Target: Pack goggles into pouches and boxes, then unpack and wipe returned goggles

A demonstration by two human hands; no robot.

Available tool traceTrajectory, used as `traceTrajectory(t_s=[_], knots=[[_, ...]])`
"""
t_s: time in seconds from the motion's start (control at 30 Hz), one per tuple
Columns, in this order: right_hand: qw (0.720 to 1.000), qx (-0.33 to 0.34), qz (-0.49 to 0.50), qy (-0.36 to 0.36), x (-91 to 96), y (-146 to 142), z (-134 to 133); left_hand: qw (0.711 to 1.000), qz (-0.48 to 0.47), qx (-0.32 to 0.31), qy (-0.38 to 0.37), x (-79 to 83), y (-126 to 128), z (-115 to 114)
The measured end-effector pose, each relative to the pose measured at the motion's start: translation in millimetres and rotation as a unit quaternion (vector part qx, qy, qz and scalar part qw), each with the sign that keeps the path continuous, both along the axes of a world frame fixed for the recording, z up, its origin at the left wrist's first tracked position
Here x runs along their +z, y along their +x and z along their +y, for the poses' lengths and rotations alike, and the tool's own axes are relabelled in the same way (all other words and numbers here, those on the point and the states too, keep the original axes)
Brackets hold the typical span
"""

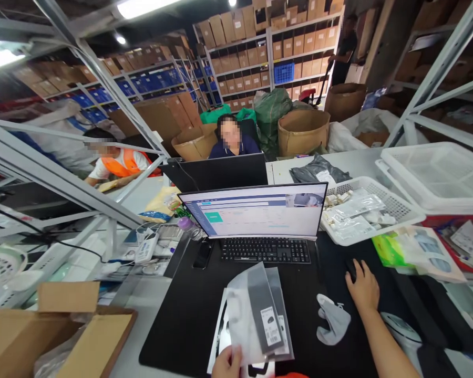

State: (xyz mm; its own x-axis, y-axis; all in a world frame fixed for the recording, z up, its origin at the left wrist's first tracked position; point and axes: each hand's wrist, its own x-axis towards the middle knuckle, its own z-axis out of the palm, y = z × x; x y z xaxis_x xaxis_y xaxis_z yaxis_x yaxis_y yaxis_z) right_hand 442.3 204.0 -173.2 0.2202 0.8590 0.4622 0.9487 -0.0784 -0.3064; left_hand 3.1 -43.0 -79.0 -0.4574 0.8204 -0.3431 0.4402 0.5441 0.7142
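My left hand (227, 363) is at the bottom edge, its fingers pinched on a stack of translucent plastic bags (256, 315) with a dark item and a label inside, lifted over the black desk mat (181, 325). My right hand (362, 286) rests on a black computer mouse (351, 269) on the mat, fingers curled over it. A small grey piece of fabric (331, 320) lies between the hands. The keyboard (265, 250) and monitor (256, 210) stand just beyond.
A black phone (203, 254) lies left of the keyboard. White baskets (382, 194) with packets sit to the right. An open cardboard box (55, 331) is at lower left. Two people sit across the table, behind a second monitor (216, 172). Metal rack posts stand on both sides.
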Motion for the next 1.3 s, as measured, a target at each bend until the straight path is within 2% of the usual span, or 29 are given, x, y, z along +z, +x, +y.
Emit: traceTrajectory(t_s=[0.1,0.23,0.43,0.63,0.8,0.93,1.1,1.3], knots=[[1.000,-0.003,-0.019,-0.011,8.7,-1.1,-3.2,0.999,0.007,-0.010,-0.032,-2.5,-2.1,2.5],[0.999,-0.041,-0.027,-0.023,18.5,-5.9,-9.6,0.999,0.028,-0.009,-0.037,3.9,1.1,5.3],[0.997,-0.070,-0.010,-0.011,16.7,-8.4,-13.2,0.998,0.053,-0.006,-0.034,15.1,9.7,4.0],[0.998,-0.059,-0.005,0.014,14.9,-7.6,-13.2,0.998,0.055,-0.008,-0.031,15.0,10.5,1.0],[1.000,-0.026,-0.008,0.005,16.8,-3.4,-12.3,0.998,0.062,0.001,-0.024,12.5,11.1,0.5],[1.000,-0.006,-0.004,0.001,9.5,3.1,-11.0,0.997,0.073,0.008,-0.011,11.6,13.4,-1.7],[1.000,0.017,0.002,0.010,2.1,6.0,-13.3,0.997,0.075,0.007,0.005,18.5,17.8,-3.5],[1.000,0.012,0.003,0.003,7.0,2.9,-15.2,0.998,0.062,-0.008,0.021,26.4,19.9,-3.2]])
